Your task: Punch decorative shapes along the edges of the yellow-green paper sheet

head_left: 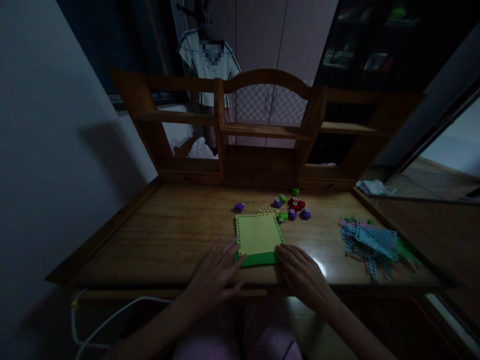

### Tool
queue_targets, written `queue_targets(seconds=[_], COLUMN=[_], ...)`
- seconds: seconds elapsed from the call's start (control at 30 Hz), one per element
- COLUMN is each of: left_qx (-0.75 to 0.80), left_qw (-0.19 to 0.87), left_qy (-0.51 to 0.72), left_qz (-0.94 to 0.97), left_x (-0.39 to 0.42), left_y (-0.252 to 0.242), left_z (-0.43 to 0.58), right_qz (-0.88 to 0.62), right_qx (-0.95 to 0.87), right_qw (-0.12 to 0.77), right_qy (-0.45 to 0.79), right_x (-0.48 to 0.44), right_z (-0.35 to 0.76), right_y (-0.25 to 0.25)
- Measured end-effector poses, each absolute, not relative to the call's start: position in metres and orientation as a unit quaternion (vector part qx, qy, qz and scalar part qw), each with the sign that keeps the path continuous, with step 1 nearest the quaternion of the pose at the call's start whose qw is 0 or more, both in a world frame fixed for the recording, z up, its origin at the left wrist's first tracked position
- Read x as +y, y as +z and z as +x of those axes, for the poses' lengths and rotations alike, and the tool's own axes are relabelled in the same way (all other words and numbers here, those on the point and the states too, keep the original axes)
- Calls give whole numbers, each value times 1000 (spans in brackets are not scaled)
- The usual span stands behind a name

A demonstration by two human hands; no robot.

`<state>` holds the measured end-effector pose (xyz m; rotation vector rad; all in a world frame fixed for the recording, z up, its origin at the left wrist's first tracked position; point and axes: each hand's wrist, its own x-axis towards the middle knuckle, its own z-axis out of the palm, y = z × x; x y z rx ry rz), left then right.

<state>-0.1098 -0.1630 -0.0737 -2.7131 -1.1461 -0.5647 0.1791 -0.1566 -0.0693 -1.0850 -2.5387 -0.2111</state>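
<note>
A square yellow sheet with small holes punched along its edges [258, 232] lies on the desk in front of me, with a green strip [261, 258] along its near edge. My left hand [217, 265] rests at the sheet's left side, fingers spread and fingertips touching its lower left corner. On the lower right corner lie the fingertips of my right hand [300, 267], side by side and stretched out; its thumb is hidden. Just beyond the sheet is a scatter of tiny pale bits [268, 209], too small to name.
Several purple, green and red pieces with eyes, such as a purple one [239, 206] and a red one [296, 204], sit behind the sheet. A pile of blue, green and pink cut pieces [371, 242] lies at right. A wooden shelf unit [262, 131] closes the desk's back.
</note>
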Motion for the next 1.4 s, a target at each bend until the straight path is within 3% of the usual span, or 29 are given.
queue_targets(seconds=[0.83, 1.17, 1.4], left_qx=[-409, -327, -318], left_qw=[113, 24, -4], left_qy=[-235, -176, -169], left_qz=[-875, -928, -933], left_x=[-187, -173, -169], left_y=[-80, -70, -73], left_z=[-119, -66, -68], right_qz=[-429, -439, -354], right_qx=[-870, -870, -913], right_qw=[220, 203, 197], right_qy=[-107, -93, -50], right_x=[-167, -171, -171], right_z=[190, 175, 156], right_y=[-96, -79, -78])
